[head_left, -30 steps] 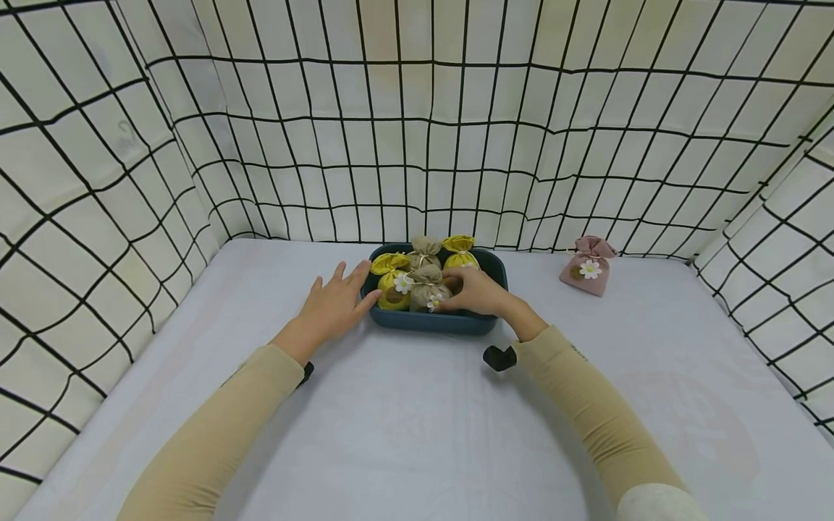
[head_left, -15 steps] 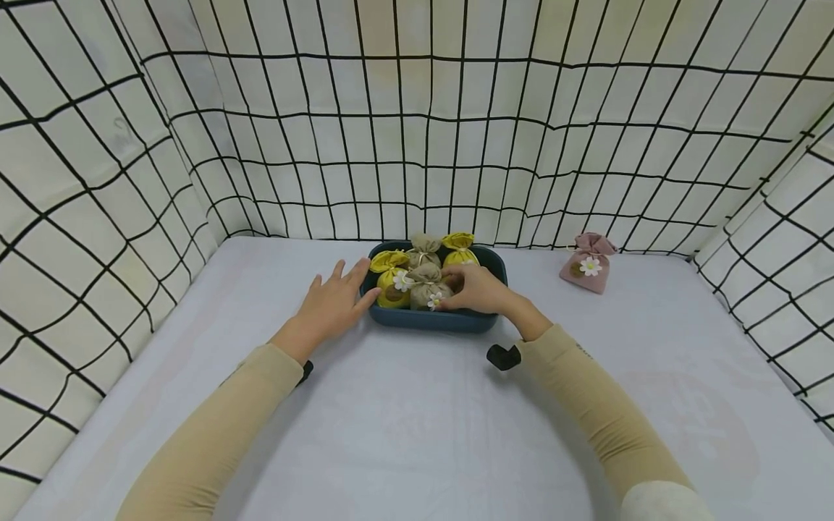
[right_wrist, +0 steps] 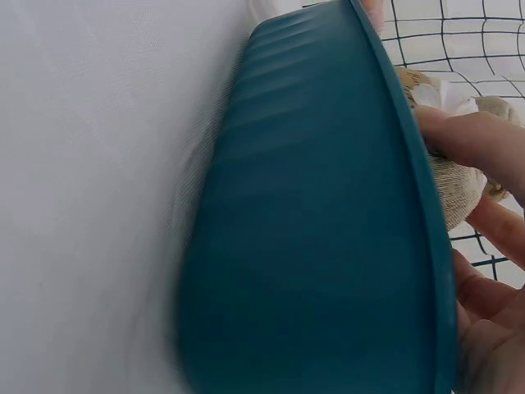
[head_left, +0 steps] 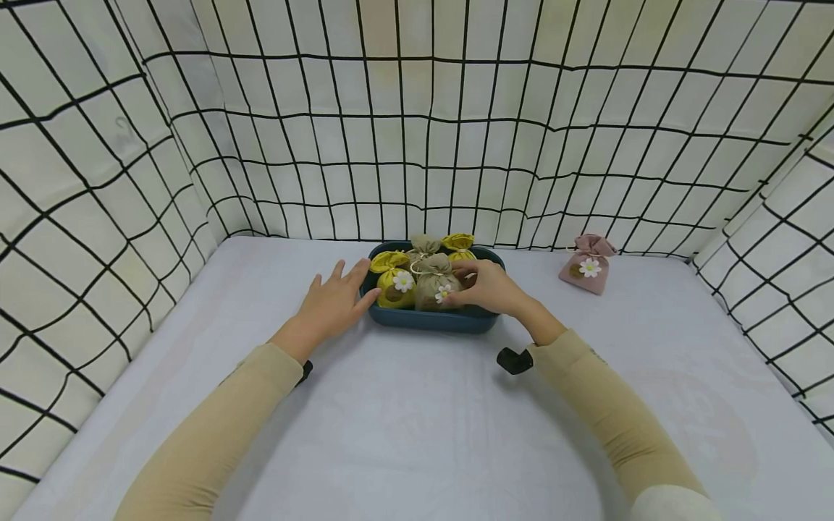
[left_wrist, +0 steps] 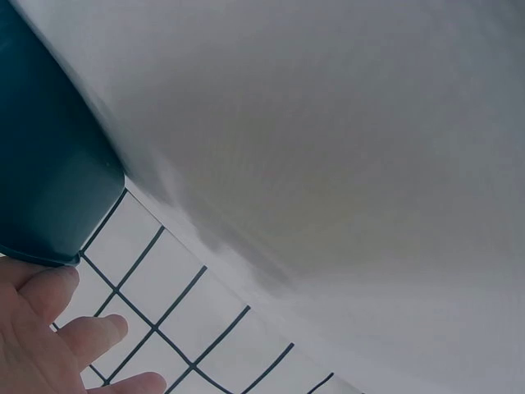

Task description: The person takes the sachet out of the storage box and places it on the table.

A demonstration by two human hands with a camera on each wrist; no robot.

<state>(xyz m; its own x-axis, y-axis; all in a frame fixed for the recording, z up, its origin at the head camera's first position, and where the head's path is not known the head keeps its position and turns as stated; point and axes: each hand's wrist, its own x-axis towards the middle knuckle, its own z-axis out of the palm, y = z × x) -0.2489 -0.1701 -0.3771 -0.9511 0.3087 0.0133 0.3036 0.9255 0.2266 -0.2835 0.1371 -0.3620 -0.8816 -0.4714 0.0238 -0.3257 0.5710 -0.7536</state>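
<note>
In the head view, a dark blue tray (head_left: 433, 320) is sitting on a white desk (head_left: 391, 420), near a black net (head_left: 430, 117). The right hand (head_left: 491, 287) is reaching in from four o'clock, its grip clamped on a beige pouch (head_left: 426, 287) inside the tray, beside a white daisy (head_left: 443, 293). Around that pouch, a front yellow pouch (head_left: 386, 284) is standing at nine o'clock, a rear beige pouch (head_left: 425, 244) at eleven and a rear yellow pouch (head_left: 459, 242) at one. From the tray's nine o'clock, the left hand (head_left: 334, 298) is touching the rim, its fingers spread apart. Well apart at three o'clock, a pink pouch (head_left: 584, 259) is lying on the desk; it and the front yellow pouch are showing brown patches (any lettering there is too small to read).

In the left wrist view, the left hand is resting against the tray's rim at eight o'clock.

In the right wrist view, thumb and fingers are pinching the beige pouch at three o'clock, partly behind the tray's wall.
</note>
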